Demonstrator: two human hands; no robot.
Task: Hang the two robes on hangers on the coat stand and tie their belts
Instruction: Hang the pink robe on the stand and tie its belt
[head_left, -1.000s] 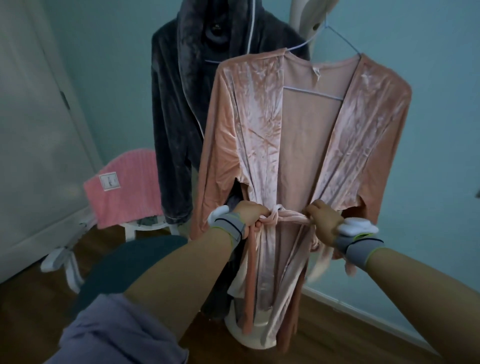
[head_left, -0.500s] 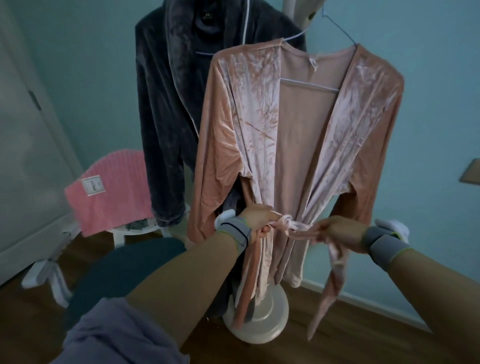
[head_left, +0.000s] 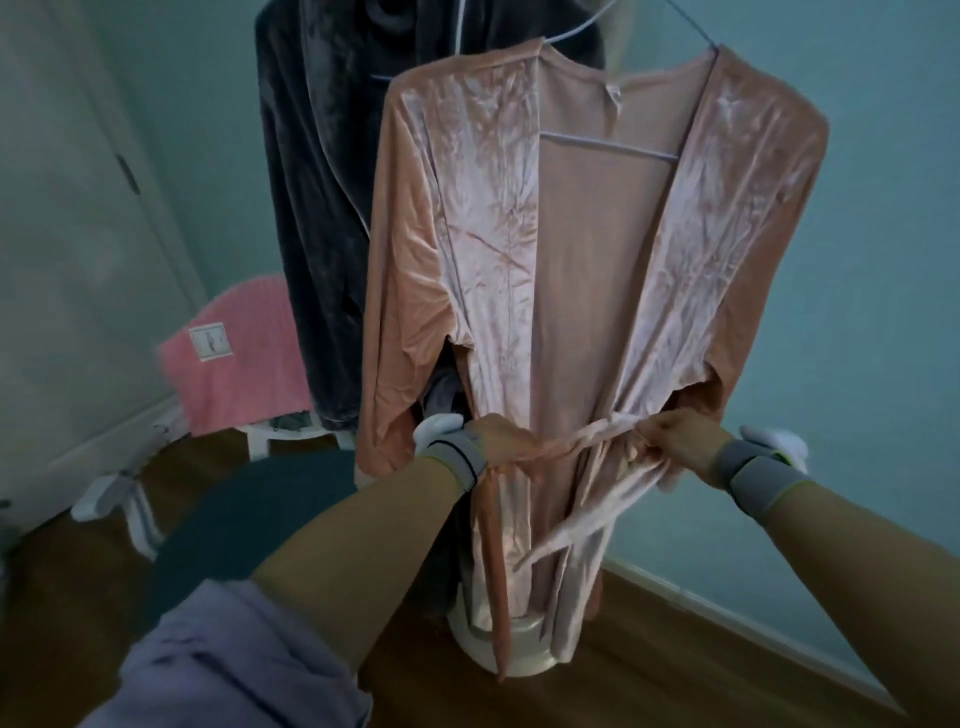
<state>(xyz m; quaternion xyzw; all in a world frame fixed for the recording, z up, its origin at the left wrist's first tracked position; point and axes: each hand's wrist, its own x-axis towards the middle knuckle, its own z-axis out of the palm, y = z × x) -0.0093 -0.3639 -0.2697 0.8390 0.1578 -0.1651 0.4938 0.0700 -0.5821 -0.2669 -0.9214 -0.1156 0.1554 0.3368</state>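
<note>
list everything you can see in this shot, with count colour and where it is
pink robe: 1, peach-pink velvet, on a hanger, centre
belt: 1, pink, pulled across the pink robe's waist
dark robe: 1, charcoal grey, hanging behind and left of the pink robe
hanger: 1 clearly seen, pale wire, inside the pink robe
coat stand base: 1, white, on the floor beneath the robes
pink cloth: 1, pink with a white label, draped over a white piece of furniture at left
left hand: 1, grips the belt at its left end
right hand: 1, grips the belt at its right end
</note>
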